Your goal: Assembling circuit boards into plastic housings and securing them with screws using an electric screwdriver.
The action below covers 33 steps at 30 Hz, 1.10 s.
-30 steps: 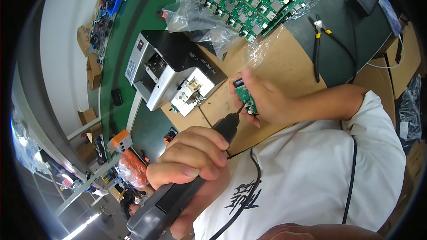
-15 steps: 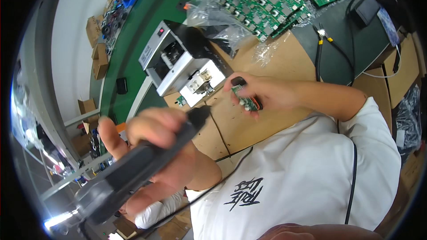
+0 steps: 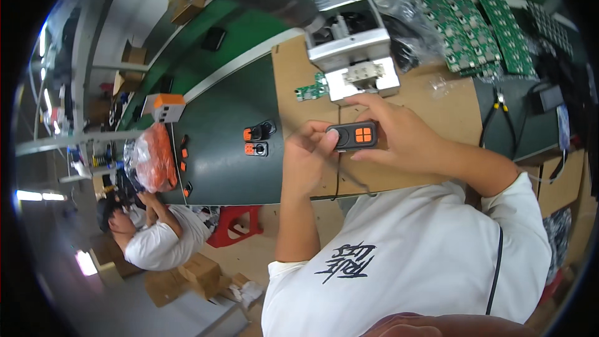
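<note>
Both hands hold a small black remote control (image 3: 357, 135) with orange buttons facing up, above the brown cardboard. My left hand (image 3: 312, 150) grips its left end, thumb on the round part. My right hand (image 3: 399, 130) is closed around the right end, fingers along its far and near edges. Just beyond the hands stands a silver boxy machine (image 3: 349, 37) with a small red display. Beside it lies a small green circuit board (image 3: 311, 90). A dark, blurred electric screwdriver (image 3: 274, 0) hangs over the table at the top.
Black and orange remote parts (image 3: 256, 148) lie on the green table to the left. Several circuit board panels (image 3: 458, 31) and plastic bags are at the back right. Yellow-handled cutters (image 3: 499, 109) rest at right. Another person (image 3: 159, 237) sits at far left, near an orange bag (image 3: 155, 159).
My left hand has let go of the electric screwdriver and joined my right hand on the remote. The remote now shows its button side instead of the exposed board. The view has shifted left.
</note>
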Each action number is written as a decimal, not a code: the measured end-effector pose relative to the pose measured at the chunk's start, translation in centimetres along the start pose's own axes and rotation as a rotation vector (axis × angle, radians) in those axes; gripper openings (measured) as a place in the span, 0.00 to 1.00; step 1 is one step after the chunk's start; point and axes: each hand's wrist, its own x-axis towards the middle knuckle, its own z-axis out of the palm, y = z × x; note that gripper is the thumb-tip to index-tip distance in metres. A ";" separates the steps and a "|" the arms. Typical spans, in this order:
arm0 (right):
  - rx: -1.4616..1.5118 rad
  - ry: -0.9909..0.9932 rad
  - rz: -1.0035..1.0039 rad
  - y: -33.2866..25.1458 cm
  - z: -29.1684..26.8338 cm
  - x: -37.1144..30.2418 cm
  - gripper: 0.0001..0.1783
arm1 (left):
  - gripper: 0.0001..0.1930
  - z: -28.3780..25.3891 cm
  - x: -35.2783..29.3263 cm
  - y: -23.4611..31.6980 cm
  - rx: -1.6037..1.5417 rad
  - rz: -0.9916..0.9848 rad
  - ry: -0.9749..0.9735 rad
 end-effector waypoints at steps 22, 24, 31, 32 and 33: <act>0.094 -0.135 0.260 0.9 1.0 -0.1 0.21 | 0.27 -18.4 3.7 1.9 1.211 0.173 0.089; 0.114 -0.211 0.271 1.2 2.2 0.8 0.21 | 0.27 -18.1 3.1 1.4 1.284 0.155 0.146; 0.384 -0.108 0.128 1.1 8.9 3.5 0.36 | 0.17 -11.3 1.7 3.3 0.706 0.204 0.259; 0.395 -0.077 0.122 1.1 9.6 4.2 0.41 | 0.15 -9.4 1.2 3.5 0.373 0.161 0.216; 0.406 -0.056 0.116 1.2 10.2 4.8 0.47 | 0.11 -7.9 0.8 3.6 0.310 0.148 0.112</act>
